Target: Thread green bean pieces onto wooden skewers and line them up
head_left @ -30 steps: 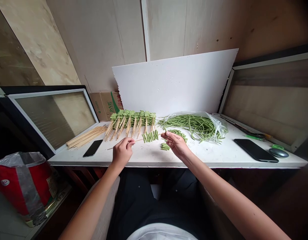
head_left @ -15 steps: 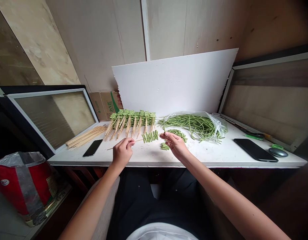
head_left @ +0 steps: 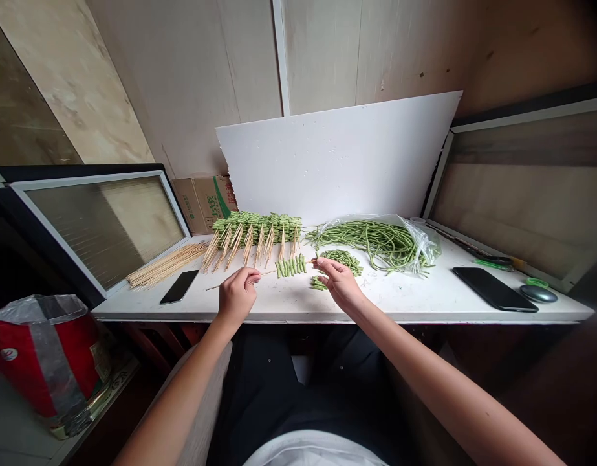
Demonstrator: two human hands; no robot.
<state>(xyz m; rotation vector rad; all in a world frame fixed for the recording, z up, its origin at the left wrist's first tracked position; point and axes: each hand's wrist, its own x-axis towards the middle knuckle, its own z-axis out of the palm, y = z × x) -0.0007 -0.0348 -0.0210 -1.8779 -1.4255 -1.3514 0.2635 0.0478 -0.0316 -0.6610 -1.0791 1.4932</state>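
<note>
Against a white foam board [head_left: 337, 162], on the white bench [head_left: 400, 308], the left hand [head_left: 237, 294] was clamped on a thin, pale wooden skewer [head_left: 268, 272], which ran crosswise, slightly raised to the right. The right hand [head_left: 341, 282], pinched on a small green bean piece [head_left: 317, 255] at the tip, was nearer the threaded green bean segments [head_left: 291, 266]. Just beyond it lay a heap of cut green beans [head_left: 344, 259].

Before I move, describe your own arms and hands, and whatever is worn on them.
Both the left hand and the right hand are bare, without gloves. No sleeves show on the forearms, and no watch or bracelet is on either wrist. Any ring is too small to tell.
</note>
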